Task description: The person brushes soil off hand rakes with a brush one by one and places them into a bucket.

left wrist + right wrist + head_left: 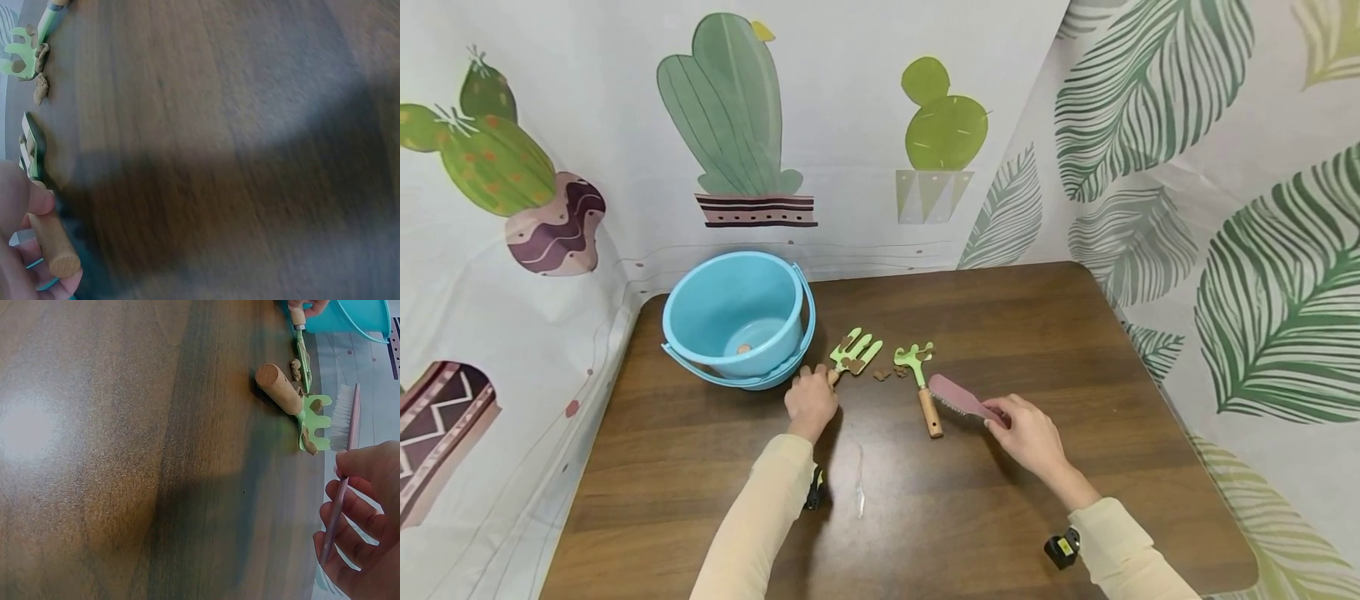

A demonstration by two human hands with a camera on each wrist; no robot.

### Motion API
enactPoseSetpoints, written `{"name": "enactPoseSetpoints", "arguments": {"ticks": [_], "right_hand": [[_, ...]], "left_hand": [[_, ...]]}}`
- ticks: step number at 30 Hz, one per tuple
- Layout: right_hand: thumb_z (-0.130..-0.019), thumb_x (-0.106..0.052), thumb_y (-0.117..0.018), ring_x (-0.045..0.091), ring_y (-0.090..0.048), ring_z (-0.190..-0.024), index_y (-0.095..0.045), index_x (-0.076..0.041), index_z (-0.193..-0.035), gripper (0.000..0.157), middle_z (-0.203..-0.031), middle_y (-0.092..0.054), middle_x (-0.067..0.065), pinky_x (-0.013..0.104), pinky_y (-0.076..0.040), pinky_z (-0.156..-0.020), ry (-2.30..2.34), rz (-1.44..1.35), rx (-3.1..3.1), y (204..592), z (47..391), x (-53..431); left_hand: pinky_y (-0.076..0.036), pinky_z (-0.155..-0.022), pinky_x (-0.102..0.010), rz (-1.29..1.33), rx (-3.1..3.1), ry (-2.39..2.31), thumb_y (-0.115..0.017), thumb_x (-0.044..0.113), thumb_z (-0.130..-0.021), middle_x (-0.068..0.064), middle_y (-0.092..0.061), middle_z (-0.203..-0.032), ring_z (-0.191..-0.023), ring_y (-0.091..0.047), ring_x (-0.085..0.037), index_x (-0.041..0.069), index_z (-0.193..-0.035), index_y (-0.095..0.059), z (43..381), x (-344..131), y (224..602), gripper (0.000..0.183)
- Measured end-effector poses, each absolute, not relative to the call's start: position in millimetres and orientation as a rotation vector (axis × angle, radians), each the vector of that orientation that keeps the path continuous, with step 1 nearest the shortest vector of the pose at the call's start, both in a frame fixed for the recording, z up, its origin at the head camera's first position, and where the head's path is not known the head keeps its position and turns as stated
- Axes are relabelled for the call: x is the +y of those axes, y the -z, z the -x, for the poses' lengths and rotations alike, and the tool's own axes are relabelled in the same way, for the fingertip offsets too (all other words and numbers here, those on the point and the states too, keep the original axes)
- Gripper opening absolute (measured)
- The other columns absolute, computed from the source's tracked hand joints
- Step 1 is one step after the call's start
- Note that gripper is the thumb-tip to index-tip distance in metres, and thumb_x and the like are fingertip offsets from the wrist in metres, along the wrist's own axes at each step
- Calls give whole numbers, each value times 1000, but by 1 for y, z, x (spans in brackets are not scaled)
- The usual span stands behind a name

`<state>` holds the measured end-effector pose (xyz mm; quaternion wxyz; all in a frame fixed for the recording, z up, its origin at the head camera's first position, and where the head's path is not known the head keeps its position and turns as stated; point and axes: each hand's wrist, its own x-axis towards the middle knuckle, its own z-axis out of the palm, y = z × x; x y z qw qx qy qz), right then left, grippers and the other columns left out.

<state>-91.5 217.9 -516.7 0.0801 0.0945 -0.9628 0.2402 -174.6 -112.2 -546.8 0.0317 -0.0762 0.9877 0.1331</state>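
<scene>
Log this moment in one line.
Left hand: grips green fork | right hand: holds pink brush | green rake: on table, unheld

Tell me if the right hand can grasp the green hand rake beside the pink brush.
Likely yes, but probably only after putting down the pink brush that the right hand grips. The green hand rake lies nearby, its wooden handle uncovered.

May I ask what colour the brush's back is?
The brush's back is pink, clearest in the head view.
</scene>
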Motion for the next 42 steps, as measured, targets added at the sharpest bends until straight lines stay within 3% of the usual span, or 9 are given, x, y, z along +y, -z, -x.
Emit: {"name": "enactPoseSetpoints", "arguments": {"ticks": [29,42], "right_hand": [[-75,-14,-74,11,-50,-64,-69,-13,-98,24,-83,-62,-1,28,-41,-54,-711,-285,-2877,514,99,215],[-75,-14,-74,10,-49,-63,-69,-14,-98,24,-82,-62,-2,27,-40,-53,-725,-288,-2849,511,103,213]], "left_hand": [[-48,-66,-43,-152,3213,-250,-64,17,-77,-11,-55,-94,-82,-56,-31,13,-102,-59,153,-140,533,25],[-45,-59,-40,-314,3319,-231,-69,17,-75,-10,-54,-85,-76,-55,-30,14,-95,-60,146,-144,526,22]]}}
